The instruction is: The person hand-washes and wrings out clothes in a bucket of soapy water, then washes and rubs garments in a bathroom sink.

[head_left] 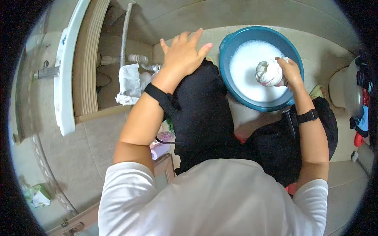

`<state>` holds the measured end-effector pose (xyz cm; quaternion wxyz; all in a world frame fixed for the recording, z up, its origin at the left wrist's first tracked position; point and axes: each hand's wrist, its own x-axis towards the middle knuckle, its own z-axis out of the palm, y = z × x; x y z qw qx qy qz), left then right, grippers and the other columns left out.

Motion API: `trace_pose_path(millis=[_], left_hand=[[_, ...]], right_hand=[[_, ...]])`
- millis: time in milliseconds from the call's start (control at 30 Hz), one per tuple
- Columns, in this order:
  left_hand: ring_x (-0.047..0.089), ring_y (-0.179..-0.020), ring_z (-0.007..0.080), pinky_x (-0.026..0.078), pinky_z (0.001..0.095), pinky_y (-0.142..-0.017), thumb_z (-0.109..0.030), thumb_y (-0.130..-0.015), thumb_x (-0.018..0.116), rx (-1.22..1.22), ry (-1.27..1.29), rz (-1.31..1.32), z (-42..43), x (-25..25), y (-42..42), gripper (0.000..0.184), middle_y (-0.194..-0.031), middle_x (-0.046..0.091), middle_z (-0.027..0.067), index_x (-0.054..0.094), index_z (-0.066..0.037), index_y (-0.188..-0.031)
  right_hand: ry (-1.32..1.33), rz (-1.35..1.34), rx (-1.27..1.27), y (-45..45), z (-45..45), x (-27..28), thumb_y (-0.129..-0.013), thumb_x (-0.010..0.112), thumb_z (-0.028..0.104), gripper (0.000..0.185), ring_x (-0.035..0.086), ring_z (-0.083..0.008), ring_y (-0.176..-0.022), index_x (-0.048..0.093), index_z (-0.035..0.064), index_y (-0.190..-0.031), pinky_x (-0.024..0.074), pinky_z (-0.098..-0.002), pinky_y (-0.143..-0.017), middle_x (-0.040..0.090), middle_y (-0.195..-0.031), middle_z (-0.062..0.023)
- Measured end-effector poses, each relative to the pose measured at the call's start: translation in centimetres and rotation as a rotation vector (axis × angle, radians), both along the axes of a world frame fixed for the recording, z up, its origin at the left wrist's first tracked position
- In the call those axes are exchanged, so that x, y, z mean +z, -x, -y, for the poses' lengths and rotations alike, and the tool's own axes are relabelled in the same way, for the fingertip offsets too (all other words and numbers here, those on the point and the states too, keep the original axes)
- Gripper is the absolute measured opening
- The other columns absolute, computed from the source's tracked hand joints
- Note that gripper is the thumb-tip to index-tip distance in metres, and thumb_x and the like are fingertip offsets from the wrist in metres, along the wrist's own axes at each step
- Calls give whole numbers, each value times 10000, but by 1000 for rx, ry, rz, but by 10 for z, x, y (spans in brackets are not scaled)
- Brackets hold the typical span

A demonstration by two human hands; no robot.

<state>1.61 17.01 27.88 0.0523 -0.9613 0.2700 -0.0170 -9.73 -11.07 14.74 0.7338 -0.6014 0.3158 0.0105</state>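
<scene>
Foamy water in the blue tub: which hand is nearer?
The right hand. It is at the right edge of the foamy water, gripping a bunched white cloth; the left hand is outside the blue tub, by the left knee.

Beige wall panels curve across the top of the frame, meeting a pale tiled floor at upper right. On the left, a white sink with a metal tap sits over a ribbed, wood-toned cabinet; its dark interior shows an upright grey pipe and a white corrugated hose. Large greyish tiles and a patterned border strip fill the lower left, above a pinkish door frame. A rounded pale fixture stands at far right. The light is soft, with the cabinet's inside in shadow.
</scene>
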Motion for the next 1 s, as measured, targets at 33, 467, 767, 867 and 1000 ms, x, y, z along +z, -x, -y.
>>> trace_pose_path(millis=[33,467,767,867,1000], left_hand=[[411,-1194,327,176,664,-956,-563,-866,339,-31,-20,-10,1,-3,-2,593,-1274,443,149,388,-183,-1318],[429,-1184,325,204,676,-935,-629,-854,264,-277,-70,-163,82,-9,-41,617,-1267,458,146,426,-229,-1294],[412,-1189,352,223,628,-942,-601,-866,266,-71,-67,-316,-29,24,-25,635,-1283,434,174,383,-176,-1323],[397,-1202,352,215,620,-953,-594,-869,267,100,33,-363,-53,17,0,638,-1292,423,179,378,-160,-1324],[392,-1204,356,212,620,-956,-585,-872,269,142,246,-338,-45,-5,-1,639,-1289,426,180,374,-147,-1325]], right_hand=[[11,-22,26,1,1,-1,-793,551,201,322,614,-193,-729,577,-31,-1014,498,-307,-632,623,-873,-108],[168,-44,99,-4,7,-15,-799,548,236,350,614,-184,-711,565,-15,-1043,519,-327,-574,611,-879,-100],[64,-73,54,-2,-2,9,-766,605,215,282,600,-161,-698,595,-10,-935,472,-278,-634,628,-803,-84],[84,-48,87,-1,-1,6,-766,610,220,282,602,-165,-699,586,-10,-928,476,-286,-631,626,-808,-88],[99,-75,105,-3,-2,9,-764,613,221,276,601,-165,-695,584,-9,-914,475,-287,-630,627,-814,-90]])
